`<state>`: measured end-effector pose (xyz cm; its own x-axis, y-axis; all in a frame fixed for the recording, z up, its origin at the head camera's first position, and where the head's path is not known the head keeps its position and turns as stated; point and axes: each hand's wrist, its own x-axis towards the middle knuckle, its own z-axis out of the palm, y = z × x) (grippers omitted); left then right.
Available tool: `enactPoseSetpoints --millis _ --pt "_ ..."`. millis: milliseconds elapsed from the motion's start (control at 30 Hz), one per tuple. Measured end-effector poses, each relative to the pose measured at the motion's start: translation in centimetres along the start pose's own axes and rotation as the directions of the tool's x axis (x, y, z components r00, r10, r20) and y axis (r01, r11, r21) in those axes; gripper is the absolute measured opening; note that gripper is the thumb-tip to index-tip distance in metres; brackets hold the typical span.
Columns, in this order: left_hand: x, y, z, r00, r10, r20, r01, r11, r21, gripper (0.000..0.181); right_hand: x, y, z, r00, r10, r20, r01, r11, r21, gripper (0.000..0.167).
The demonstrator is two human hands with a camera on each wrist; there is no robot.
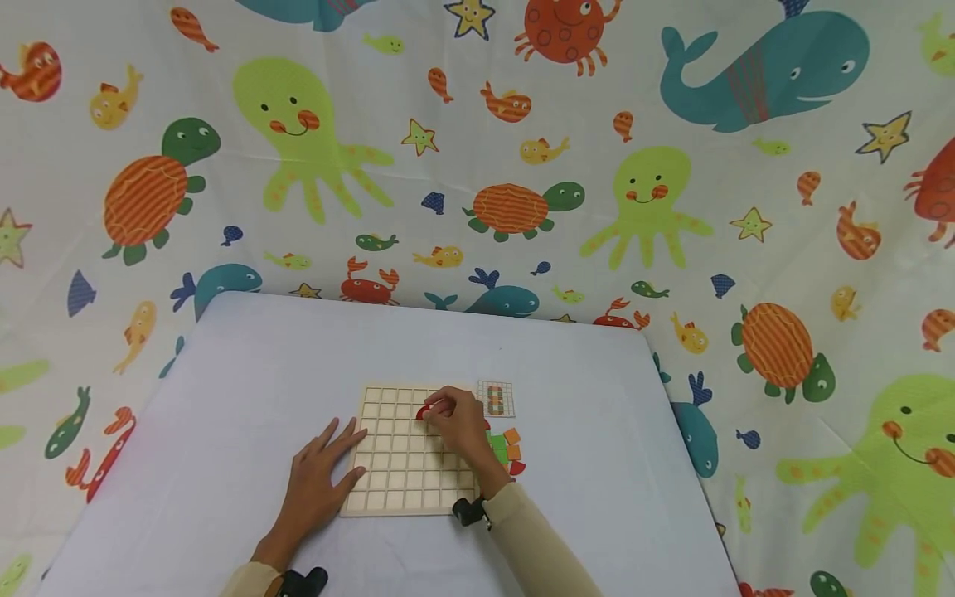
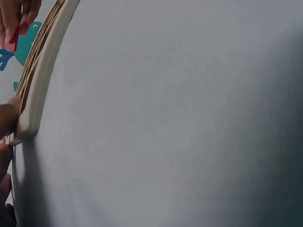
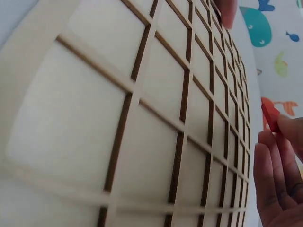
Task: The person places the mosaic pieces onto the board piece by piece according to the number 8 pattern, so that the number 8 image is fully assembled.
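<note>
A wooden grid board (image 1: 388,454) with square cells lies flat on the white table. My right hand (image 1: 461,427) is above its upper right part, pinching a small red piece (image 1: 422,412) between thumb and fingertips. In the right wrist view the red piece (image 3: 270,116) sticks out past the fingertips, held off the board. At the board's left edge rests my left hand (image 1: 315,477), its fingers spread and fairly straight, with the thumb touching the lower part of that edge. The left wrist view shows just parts of that hand's fingers (image 2: 7,118) against the board's rim.
Right of the board lie several loose pieces, among them a green square (image 1: 499,445), an orange square (image 1: 511,435) and a red curved piece (image 1: 518,468). A small printed pattern card (image 1: 496,399) lies above them. Behind the white table (image 1: 597,398) hangs a sea-animal curtain (image 1: 462,166).
</note>
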<state>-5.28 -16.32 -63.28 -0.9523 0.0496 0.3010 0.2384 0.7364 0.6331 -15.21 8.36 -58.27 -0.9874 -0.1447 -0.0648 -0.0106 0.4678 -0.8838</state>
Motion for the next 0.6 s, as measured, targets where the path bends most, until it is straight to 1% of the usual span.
enactPoseSetpoints --millis 167,400,600 --pt "-0.2 0.1 -0.1 1.0 0.0 0.002 0.0 1.0 -0.004 0.063 0.7 -0.5 1.3 1.0 0.006 0.027 -0.005 0.999 -0.044 0.007" --pt "-0.1 0.0 -0.3 1.0 -0.009 0.022 0.009 1.0 -0.014 0.062 1.6 -1.1 2.5 1.0 -0.014 0.028 0.017 0.996 -0.089 0.006" --pt "0.1 -0.1 -0.3 0.999 -0.025 0.047 0.026 1.0 -0.017 0.062 2.2 -1.1 3.3 1.0 -0.011 0.013 0.013 0.983 -0.182 0.004"
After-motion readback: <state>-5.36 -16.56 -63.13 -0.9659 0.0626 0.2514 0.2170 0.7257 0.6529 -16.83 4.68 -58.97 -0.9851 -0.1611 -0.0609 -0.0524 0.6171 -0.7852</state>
